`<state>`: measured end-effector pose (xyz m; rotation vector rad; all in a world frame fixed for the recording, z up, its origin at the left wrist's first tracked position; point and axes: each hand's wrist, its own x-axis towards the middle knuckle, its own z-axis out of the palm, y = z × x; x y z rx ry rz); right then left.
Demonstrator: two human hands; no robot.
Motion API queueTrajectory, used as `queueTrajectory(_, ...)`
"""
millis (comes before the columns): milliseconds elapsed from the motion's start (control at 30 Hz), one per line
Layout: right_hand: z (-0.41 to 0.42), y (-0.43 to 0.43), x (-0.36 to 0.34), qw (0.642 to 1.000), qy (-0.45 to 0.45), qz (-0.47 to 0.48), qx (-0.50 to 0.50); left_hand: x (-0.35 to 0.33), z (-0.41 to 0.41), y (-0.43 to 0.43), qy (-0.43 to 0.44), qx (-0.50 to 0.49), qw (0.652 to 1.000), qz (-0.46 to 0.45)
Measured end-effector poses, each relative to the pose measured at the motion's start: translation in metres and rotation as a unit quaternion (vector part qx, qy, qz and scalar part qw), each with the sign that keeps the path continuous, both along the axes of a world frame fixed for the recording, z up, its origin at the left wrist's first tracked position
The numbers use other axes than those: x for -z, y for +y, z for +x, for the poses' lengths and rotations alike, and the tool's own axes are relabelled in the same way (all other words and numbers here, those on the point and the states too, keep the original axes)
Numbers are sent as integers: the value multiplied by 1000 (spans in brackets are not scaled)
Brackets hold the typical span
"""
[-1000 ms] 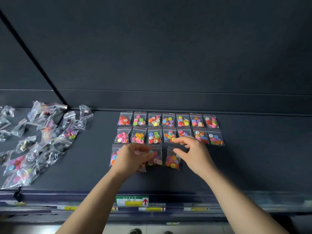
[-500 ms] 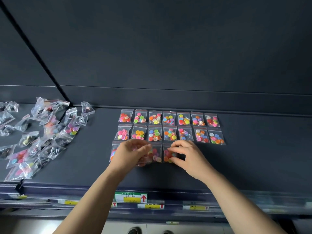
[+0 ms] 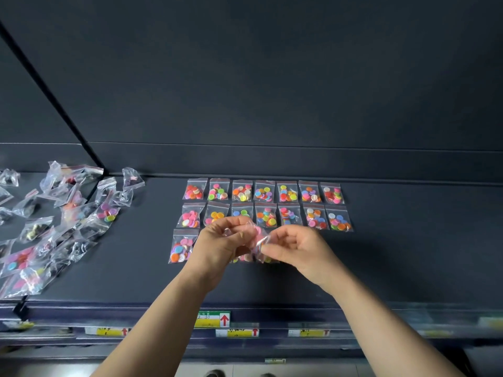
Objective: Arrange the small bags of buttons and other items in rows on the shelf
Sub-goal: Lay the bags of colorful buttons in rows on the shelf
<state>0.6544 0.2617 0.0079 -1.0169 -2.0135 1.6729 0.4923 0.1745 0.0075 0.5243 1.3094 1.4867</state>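
Small clear bags of coloured buttons lie in rows on the dark shelf [image 3: 394, 254]. The back row [image 3: 264, 190] and second row [image 3: 315, 217] each hold several bags. A third-row bag [image 3: 181, 246] lies at the front left, and others are partly hidden under my hands. My left hand [image 3: 220, 244] and my right hand [image 3: 295, 247] are raised just above the third row. Together they pinch one small clear bag of buttons [image 3: 257, 238] between their fingertips.
A loose heap of unsorted bags [image 3: 54, 221] covers the shelf's left part. A dark diagonal divider [image 3: 54, 96] meets the back wall near the heap. Price labels [image 3: 213, 319] run along the shelf's front edge.
Both hands have lifted off the third row and come together. They now hold one bag up between them, where before they pressed bags flat on the shelf.
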Motion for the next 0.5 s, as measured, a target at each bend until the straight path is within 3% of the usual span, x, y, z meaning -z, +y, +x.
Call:
queueTrajectory(133,12,8,1,998,15,-14,67,0,10,7,2,-6,1000,-15)
queueTrajectory(333,35,23,9,990,46,-30,132,5,31,9,97,100,987,-75)
queueTrajectory(500,55,41,22,986,-83,102,103,9,33,9,112,52,987,-98)
